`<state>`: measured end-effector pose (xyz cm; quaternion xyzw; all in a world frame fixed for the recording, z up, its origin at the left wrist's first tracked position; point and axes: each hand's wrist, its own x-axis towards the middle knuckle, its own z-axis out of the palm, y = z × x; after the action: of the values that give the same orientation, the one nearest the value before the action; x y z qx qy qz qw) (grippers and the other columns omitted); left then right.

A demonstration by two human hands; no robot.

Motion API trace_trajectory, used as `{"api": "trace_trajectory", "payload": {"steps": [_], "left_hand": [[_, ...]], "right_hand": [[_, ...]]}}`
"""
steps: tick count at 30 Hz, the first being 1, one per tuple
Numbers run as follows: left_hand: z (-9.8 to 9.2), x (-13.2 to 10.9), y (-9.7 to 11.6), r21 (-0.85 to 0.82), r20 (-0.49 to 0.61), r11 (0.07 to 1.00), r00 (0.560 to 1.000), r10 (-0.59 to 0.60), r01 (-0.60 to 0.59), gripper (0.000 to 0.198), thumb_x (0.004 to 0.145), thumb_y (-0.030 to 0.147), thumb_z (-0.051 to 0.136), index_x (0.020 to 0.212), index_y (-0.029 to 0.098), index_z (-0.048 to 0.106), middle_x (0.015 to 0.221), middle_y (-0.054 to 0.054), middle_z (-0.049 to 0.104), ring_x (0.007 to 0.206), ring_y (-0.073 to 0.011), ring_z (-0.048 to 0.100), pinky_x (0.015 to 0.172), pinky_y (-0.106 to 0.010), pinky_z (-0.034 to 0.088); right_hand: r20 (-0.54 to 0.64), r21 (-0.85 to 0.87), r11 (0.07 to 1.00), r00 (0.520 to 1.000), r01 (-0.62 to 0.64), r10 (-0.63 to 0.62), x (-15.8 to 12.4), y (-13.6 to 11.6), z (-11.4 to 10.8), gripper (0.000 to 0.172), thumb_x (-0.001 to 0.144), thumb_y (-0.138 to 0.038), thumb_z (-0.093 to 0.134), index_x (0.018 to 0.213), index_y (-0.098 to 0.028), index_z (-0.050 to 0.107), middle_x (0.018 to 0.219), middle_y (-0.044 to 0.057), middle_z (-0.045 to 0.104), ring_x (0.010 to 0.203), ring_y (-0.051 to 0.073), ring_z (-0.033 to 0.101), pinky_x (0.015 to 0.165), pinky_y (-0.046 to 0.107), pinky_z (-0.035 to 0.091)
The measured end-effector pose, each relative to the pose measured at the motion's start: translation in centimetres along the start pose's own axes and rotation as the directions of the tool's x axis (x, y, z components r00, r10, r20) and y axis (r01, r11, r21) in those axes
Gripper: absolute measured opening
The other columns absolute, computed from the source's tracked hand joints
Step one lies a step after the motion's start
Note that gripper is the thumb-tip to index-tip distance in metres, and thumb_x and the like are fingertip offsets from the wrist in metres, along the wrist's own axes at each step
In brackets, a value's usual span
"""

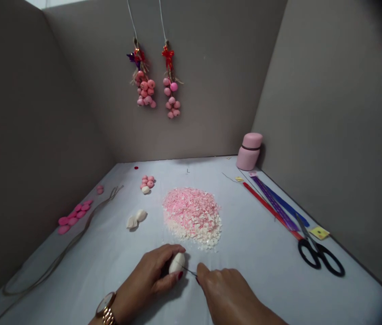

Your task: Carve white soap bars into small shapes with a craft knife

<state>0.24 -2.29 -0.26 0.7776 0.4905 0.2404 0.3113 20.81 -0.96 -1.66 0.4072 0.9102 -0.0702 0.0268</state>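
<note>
My left hand (155, 273) grips a smooth white oval piece (177, 263), soap-like in look, between thumb and fingers on the table. In my right hand (226, 289) is a thin, dark, pointed tool (190, 271); most of its handle is hidden by the fingers. The tool's tip meets the right side of the white piece. Just beyond both hands lies a heap of pink and white shavings (193, 212). Two pale, carved-looking pieces (136, 219) rest to the left of the heap.
Pink balls (147, 181) and flat pink pieces (74, 217) lie at left, beside a long twine (86, 225). Black-handled scissors (316, 253), a red ribbon (268, 205), purple and blue ribbons and a pink flask (249, 151) are at right. Two bead clusters (146, 88) hang behind.
</note>
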Motion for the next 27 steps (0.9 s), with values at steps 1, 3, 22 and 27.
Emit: {"api": "trace_trajectory", "payload": {"steps": [1, 3, 22, 27], "left_hand": [[0.0, 0.0, 0.0, 0.006, -0.002, 1.0, 1.0, -0.003, 0.003, 0.029, 0.089, 0.028, 0.055, 0.119, 0.028, 0.052, 0.109, -0.003, 0.068, 0.093, -0.0213, 0.064, 0.082, -0.033, 0.049], [0.0, 0.0, 0.1, 0.017, -0.005, 1.0, 1.0, -0.01, 0.01, 0.03, 0.089, 0.026, 0.056, 0.119, 0.028, 0.052, 0.108, -0.003, 0.068, 0.093, -0.0209, 0.064, 0.082, -0.032, 0.049], [0.1, 0.0, -0.1, 0.094, 0.018, 0.994, 0.999, -0.049, 0.047, 0.031, 0.09, 0.03, 0.052, 0.121, 0.026, 0.05, 0.116, -0.007, 0.067, 0.101, -0.0242, 0.064, 0.088, -0.036, 0.05], [0.1, 0.1, 0.2, 0.113, -0.002, 0.993, 0.999, -0.033, 0.033, 0.029, 0.09, 0.031, 0.051, 0.119, 0.027, 0.052, 0.115, -0.006, 0.068, 0.099, -0.0244, 0.065, 0.087, -0.035, 0.051]], "right_hand": [[-0.001, -0.001, 1.0, 1.0, 0.005, -0.005, 0.0, 0.0, 0.0, 0.037, 0.057, -0.002, 0.057, 0.092, -0.016, 0.06, 0.065, 0.005, 0.071, 0.055, 0.028, 0.069, 0.04, 0.032, 0.017], [0.011, -0.003, 1.0, 1.0, 0.007, -0.007, -0.1, -0.1, -0.2, 0.038, 0.057, -0.002, 0.057, 0.092, -0.016, 0.06, 0.064, 0.005, 0.071, 0.055, 0.028, 0.069, 0.04, 0.031, 0.022], [0.087, 0.004, 0.999, 0.996, -0.034, 0.034, 0.1, -0.9, -1.9, 0.029, 0.061, -0.005, 0.061, 0.087, -0.016, 0.063, 0.063, 0.007, 0.069, 0.056, 0.03, 0.069, 0.045, 0.031, 0.045], [0.07, 0.008, 1.0, 0.998, -0.006, 0.005, 0.1, -1.1, -2.2, 0.029, 0.061, -0.002, 0.06, 0.086, -0.015, 0.063, 0.067, 0.008, 0.07, 0.059, 0.027, 0.07, 0.046, 0.028, 0.044]]}}
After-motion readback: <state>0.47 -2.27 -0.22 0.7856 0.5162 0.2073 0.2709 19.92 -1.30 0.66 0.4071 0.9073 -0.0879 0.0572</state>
